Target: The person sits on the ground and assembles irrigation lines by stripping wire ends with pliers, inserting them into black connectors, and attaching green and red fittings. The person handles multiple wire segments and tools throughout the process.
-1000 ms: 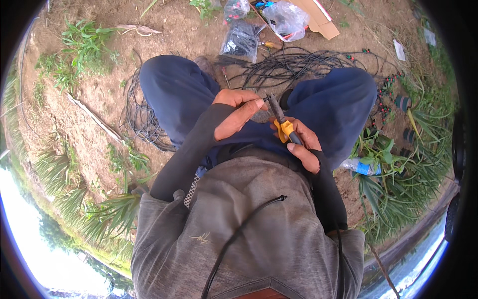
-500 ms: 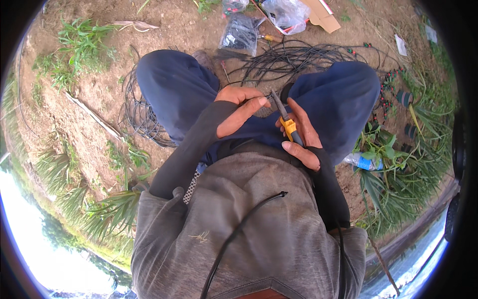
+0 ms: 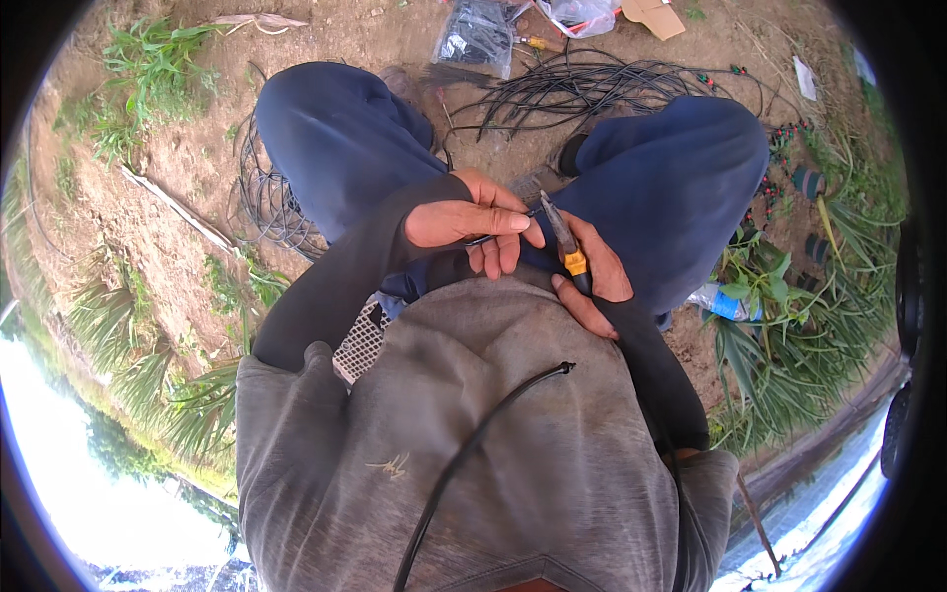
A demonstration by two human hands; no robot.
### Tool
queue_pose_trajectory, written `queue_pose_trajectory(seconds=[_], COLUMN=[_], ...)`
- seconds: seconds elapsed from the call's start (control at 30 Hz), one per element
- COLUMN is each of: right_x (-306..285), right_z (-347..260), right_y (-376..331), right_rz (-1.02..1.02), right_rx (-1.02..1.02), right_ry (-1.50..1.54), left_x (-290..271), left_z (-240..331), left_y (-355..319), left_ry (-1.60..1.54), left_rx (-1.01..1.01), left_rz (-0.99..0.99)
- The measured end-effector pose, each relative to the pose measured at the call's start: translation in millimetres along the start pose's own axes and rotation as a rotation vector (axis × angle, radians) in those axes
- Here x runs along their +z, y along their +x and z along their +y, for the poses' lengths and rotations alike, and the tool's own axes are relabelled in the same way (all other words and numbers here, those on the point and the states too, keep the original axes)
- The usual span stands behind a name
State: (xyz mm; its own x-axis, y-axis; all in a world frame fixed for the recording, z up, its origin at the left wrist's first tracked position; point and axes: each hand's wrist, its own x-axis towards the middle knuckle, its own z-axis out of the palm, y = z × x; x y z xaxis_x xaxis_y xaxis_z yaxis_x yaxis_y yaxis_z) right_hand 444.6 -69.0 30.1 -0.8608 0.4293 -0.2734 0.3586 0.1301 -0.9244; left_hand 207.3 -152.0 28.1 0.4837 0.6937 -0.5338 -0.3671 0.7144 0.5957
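Observation:
Needle-nose pliers (image 3: 574, 259) with yellow and black handles rest in the closed grip of my right hand (image 3: 604, 264), jaws pointing up and slightly left. Beside the jaws, my left hand (image 3: 483, 223) pinches a thin black tube (image 3: 479, 240) between thumb and fingers, mostly hidden by the hand. Both hands are above my lap, close together. Whether the plier tips touch the tube, I cannot tell.
Coiled black tubing (image 3: 592, 94) lies on the soil beyond my knees, with more coils (image 3: 271, 202) at left. A clear bag of dark pieces (image 3: 475, 37) and cardboard (image 3: 655, 16) lie farther out. A bottle (image 3: 725, 301) and plants (image 3: 779, 365) are at right.
My left hand has turned, its lower fingers now showing beneath the thumb. The pliers have swung more upright and sit a little to the right. The view has shifted slightly.

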Motion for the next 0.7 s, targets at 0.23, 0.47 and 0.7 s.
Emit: queue_pose_trajectory(seconds=[0.23,0.47,0.7], right_x=[-2.6,0.0,3.2], right_z=[-3.9,-4.0,0.1], right_y=[-0.2,1.8,3.7], right_rz=[-0.081,-0.097,-0.101], right_rx=[0.152,0.206,0.234], right_ry=[-0.006,-0.035,-0.038], left_x=[14.1,19.5,27.4], left_z=[10.8,-14.3,-26.8], left_y=[-3.4,5.7,19.0], left_ry=[0.34,1.003,1.424], left_rx=[0.081,0.48,0.783], left_rz=[0.253,0.55,0.868])
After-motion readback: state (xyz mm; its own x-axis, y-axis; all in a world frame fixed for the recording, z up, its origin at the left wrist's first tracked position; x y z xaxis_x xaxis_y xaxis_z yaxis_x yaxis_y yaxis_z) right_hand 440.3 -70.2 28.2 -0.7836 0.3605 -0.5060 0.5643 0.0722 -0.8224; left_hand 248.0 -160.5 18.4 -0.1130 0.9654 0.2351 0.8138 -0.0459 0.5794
